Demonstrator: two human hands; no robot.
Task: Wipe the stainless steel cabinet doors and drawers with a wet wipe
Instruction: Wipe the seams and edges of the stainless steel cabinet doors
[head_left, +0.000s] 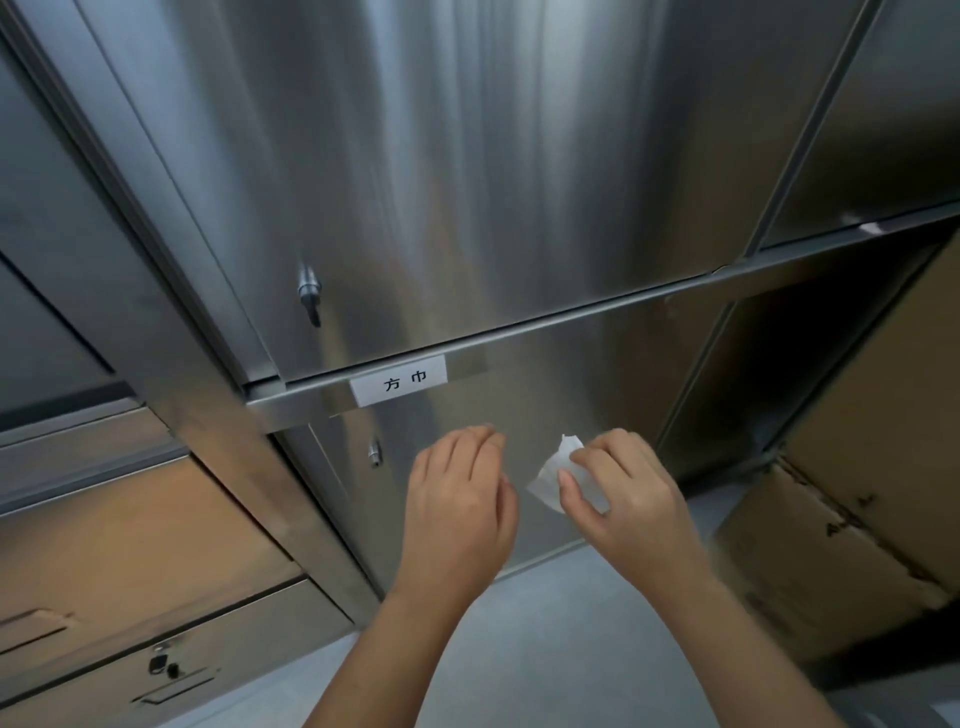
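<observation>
The person is facing a bank of stainless steel cabinets, both hands raised in front of the lower cabinet door. The right hand is pinching a small white wet wipe between thumb and fingers, so its grip is closing narrowly on the wipe. The wipe is hanging crumpled just in front of the lower door, and I cannot tell whether it is touching the steel. The left hand is hovering beside it with fingers loosely curled and nothing in its grip, apart from the wipe.

Above the hands, a paper label is sitting on the rail between the lower door and the upper cabinet door. Each door is carrying a small knob: one on the upper door, one on the lower. To the left, drawers with recessed pulls and a lock are showing, and to the right cardboard boxes are standing on the floor.

As a judgement, the wiping is looking early or between passes. No wet streaks are showing clearly on any panel, so how much is already done cannot be read from the steel. The hands seem to be readying or refolding the wipe rather than pressing it flat. The lower door, the upper door and the drawers on the left all appear to be waiting for a pass.
</observation>
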